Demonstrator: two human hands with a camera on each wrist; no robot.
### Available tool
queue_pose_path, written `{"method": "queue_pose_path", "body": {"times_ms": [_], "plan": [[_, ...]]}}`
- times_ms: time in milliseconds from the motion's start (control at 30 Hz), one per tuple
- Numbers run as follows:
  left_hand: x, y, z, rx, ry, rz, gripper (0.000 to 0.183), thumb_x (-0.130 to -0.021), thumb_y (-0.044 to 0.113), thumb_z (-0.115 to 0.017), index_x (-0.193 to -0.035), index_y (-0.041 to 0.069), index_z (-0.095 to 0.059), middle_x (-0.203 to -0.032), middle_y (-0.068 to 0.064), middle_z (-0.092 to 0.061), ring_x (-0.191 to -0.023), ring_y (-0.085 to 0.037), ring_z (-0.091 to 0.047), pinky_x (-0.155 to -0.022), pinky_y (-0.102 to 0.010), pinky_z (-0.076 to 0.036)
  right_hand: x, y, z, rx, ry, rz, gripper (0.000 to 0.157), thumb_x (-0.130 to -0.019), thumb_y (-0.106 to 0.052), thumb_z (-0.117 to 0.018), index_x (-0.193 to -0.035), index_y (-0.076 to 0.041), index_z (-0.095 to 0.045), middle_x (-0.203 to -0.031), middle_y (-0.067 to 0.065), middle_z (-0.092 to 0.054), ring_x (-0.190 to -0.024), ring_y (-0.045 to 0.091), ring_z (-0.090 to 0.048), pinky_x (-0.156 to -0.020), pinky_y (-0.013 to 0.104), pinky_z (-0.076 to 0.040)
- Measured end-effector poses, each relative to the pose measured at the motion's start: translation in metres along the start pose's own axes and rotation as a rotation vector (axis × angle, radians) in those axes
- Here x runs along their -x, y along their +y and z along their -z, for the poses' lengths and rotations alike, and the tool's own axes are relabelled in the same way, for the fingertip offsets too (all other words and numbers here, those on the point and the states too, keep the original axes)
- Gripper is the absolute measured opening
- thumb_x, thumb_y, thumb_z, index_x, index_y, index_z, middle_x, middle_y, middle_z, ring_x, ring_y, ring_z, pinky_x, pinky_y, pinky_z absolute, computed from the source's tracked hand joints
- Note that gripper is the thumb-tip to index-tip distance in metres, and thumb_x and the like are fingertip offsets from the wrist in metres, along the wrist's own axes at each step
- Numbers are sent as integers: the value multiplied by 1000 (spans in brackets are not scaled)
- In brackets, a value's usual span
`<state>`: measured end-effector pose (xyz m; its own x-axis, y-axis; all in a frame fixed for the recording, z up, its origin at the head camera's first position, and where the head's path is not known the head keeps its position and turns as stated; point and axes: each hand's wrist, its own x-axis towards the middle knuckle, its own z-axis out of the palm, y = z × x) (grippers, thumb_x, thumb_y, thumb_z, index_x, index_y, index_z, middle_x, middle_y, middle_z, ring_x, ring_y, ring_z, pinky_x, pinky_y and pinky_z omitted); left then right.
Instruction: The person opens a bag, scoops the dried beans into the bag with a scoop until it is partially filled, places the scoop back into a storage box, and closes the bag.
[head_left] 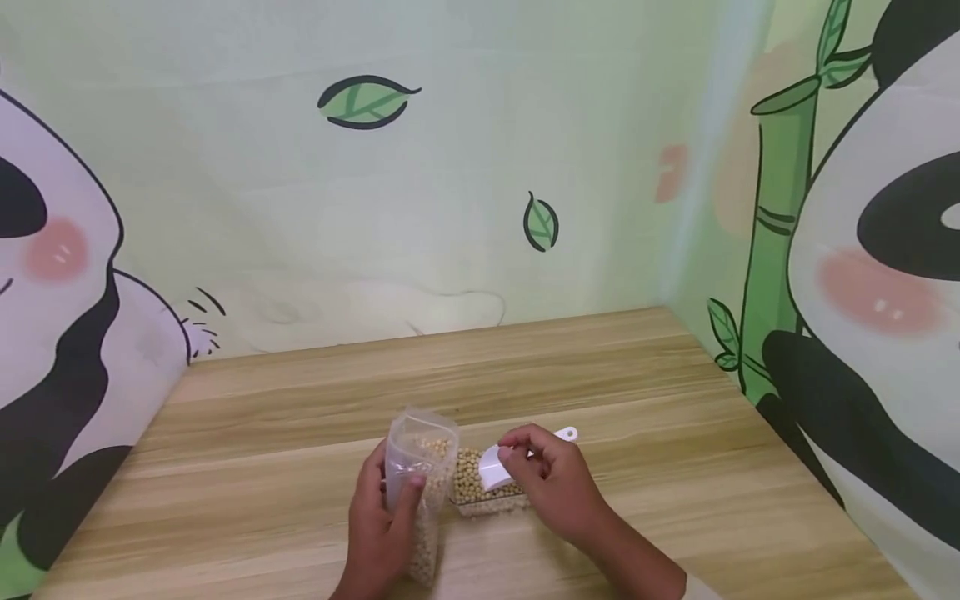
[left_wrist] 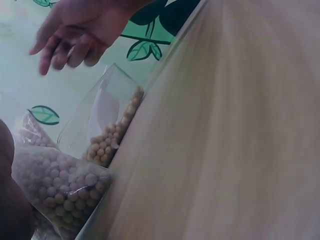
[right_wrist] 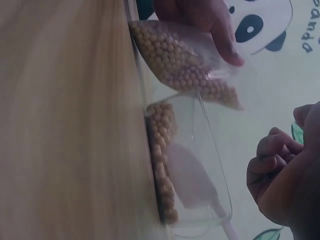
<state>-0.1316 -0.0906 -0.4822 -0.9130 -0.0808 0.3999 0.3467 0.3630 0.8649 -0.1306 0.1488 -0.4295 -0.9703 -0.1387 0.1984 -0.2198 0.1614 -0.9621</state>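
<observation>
My left hand point(head_left: 381, 510) grips an upright clear plastic pouch point(head_left: 439, 468) of round tan beans, thumb across its front. The pouch's top edge looks unsealed. Just right of it stands a clear box point(head_left: 491, 506) with a layer of similar beans point(head_left: 468, 477). A white scoop point(right_wrist: 189, 175) rests in the box, its handle sticking out past the rim. Above the box hovers my right hand point(head_left: 558, 487), partly covering the scoop in the head view. Both wrist views show the right hand point(left_wrist: 82, 35) apart from the scoop, fingers loosely bent and holding nothing.
Everything stands on a wood-grain table point(head_left: 300, 417). Behind it and at the sides rise pale green walls point(head_left: 450, 183) printed with pandas, leaves and bamboo.
</observation>
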Motion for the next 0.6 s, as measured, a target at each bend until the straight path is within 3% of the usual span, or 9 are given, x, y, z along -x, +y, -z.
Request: {"method": "queue_pose_path", "body": {"times_ms": [167, 300, 400, 600], "plan": [[5, 10, -4, 39, 49, 56, 59, -109, 15, -68, -161, 5, -43, -122, -16, -67, -95, -7, -65, -77, -29, -59, 1, -4, -17, 38, -77, 67, 23, -107, -19, -70, -120, -1, -72, -74, -3, -56, -50, -2, -33, -47, 19, -30], [10, 18, -6, 60, 79, 59, 61, -109, 13, -68, -162, 4, -40, -122, -18, -67, -94, -5, -65, -76, -28, -59, 2, -9, -31, 114, -57, 81, 24, -103, -25, -77, -119, -8, -72, -57, -8, -42, -46, -4, -32, -46, 17, -28], [14, 25, -7, 81, 108, 77, 62, -108, 12, -68, -163, 7, -41, -122, -19, -66, -91, -6, -67, -76, -28, -59, 3, -15, -40, 140, -52, 57, 29, -101, -32, -80, -119, -11, -72, -53, -8, -40, -44, -4, -31, -44, 17, -28], [23, 37, -15, 16, 200, 128, 62, -106, 16, -73, -160, 9, -45, -123, -16, -68, -91, -12, -67, -77, -27, -57, 9, -27, -50, 165, 13, 38, 31, -99, -34, -82, -118, -12, -74, -51, -7, -40, -44, -2, -33, -43, 19, -30]]}}
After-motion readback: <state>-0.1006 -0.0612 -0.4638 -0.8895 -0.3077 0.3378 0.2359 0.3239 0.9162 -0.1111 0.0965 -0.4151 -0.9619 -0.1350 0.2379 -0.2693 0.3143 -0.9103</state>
